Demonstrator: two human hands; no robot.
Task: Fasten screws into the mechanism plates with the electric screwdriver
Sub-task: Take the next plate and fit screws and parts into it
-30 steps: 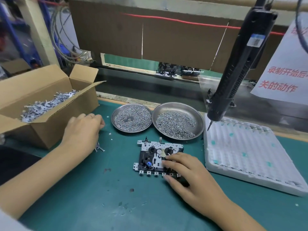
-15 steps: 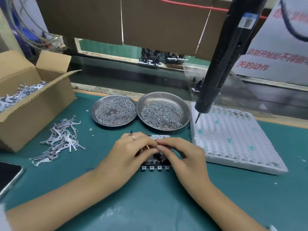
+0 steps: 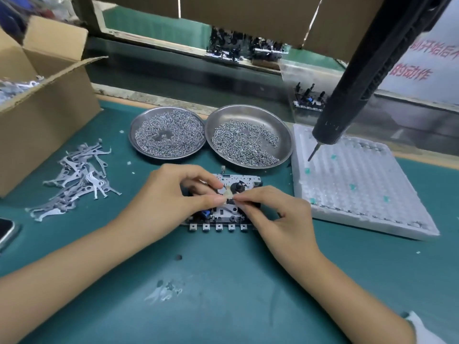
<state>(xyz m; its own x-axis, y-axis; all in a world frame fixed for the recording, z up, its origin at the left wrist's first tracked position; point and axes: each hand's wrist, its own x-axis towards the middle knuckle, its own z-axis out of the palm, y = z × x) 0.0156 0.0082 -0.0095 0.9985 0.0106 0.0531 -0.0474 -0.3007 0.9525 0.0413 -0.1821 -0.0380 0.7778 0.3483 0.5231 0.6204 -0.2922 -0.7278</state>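
The mechanism plate [image 3: 223, 214], black and silver with a row of square tabs along its near edge, lies flat on the green mat. My left hand [image 3: 171, 197] and my right hand [image 3: 278, 214] meet above it. Their fingertips pinch a small pale part [image 3: 228, 194] over the plate's middle, beside a black spindle [image 3: 238, 187]. The hands hide much of the plate. The black electric screwdriver [image 3: 360, 83] hangs untouched at the upper right, its bit [image 3: 313, 152] over the foam tray. Two steel dishes, left [image 3: 139, 125] and right [image 3: 285, 135], hold many small screws.
An open cardboard box [image 3: 49, 108] of grey metal pieces stands at the left, with a loose pile of grey levers [image 3: 77, 177] beside it. A white foam tray [image 3: 360, 189] lies at the right. A phone [image 3: 5, 232] sits at the left edge. More mechanisms [image 3: 246, 49] rest on the belt behind.
My left hand has come from the lever pile by the box to the plate. It now meets my right hand there, and both pinch a small part. The view has moved closer.
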